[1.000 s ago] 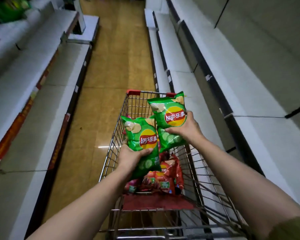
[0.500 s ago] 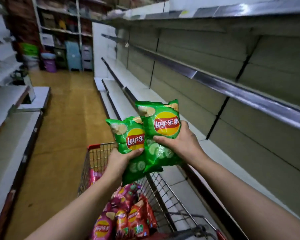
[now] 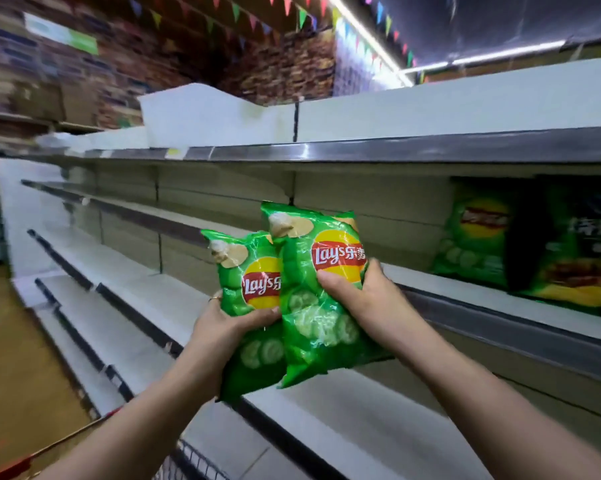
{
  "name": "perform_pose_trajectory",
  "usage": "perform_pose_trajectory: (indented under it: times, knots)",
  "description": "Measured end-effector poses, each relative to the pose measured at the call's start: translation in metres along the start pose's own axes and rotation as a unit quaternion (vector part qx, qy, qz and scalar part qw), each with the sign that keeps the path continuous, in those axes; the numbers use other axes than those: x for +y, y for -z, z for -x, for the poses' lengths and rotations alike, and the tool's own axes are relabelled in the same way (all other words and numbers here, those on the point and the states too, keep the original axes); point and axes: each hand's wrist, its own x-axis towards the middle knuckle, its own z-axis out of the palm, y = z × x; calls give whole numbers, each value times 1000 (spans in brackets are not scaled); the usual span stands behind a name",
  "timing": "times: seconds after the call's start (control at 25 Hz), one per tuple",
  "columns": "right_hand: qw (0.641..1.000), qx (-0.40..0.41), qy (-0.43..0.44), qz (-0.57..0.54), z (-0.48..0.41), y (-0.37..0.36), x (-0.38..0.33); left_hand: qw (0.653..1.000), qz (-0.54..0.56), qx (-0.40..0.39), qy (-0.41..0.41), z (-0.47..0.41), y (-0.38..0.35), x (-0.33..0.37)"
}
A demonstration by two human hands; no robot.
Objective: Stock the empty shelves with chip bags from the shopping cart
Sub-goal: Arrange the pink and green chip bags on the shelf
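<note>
I hold two green Lay's chip bags upright in front of the shelving. My left hand (image 3: 222, 327) grips the left bag (image 3: 247, 271) around its middle. My right hand (image 3: 361, 299) grips the right bag (image 3: 323, 296), which overlaps the left one. Both bags hang level with a white shelf (image 3: 482, 299) that carries green chip bags (image 3: 472, 237) at the far right. Only a corner of the shopping cart (image 3: 188, 459) shows at the bottom, below my left forearm.
White shelves (image 3: 119, 282) run away to the left in several tiers, each with a dark price rail (image 3: 396, 150). The brown floor (image 3: 11, 358) lies at the lower left. A dark-and-green bag (image 3: 583, 251) stands at the right edge of the stocked shelf.
My view has swung up and right from the cart to the shelves. Both hands have lifted the two green bags higher and closer to the shelf with the stocked bags.
</note>
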Motion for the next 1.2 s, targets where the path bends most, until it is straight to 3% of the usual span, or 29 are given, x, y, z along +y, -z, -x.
perform_pose_trajectory:
  times: [0.28,0.48,0.8,0.88,1.04,1.2]
  knots:
    - [980,174,-82,57,1,119,20,983,21,-171,55,-27,-91,44]
    - [932,274,-174,162,-33,153,44,962,-23,-256,97,-75,-128,50]
    - [882,249,-248,315,-78,142,76,937,-10,-318,145,-139,-173,31]
    - [880,242,-252,323,-80,143,80,934,-4,-326,144,-152,-180,26]
    - [863,306,-230,329,-76,142,81,936,-5,-323,141,-192,-187,20]
    - [876,299,-207,315,-73,131,71,945,-14,-308,110,-236,-195,14]
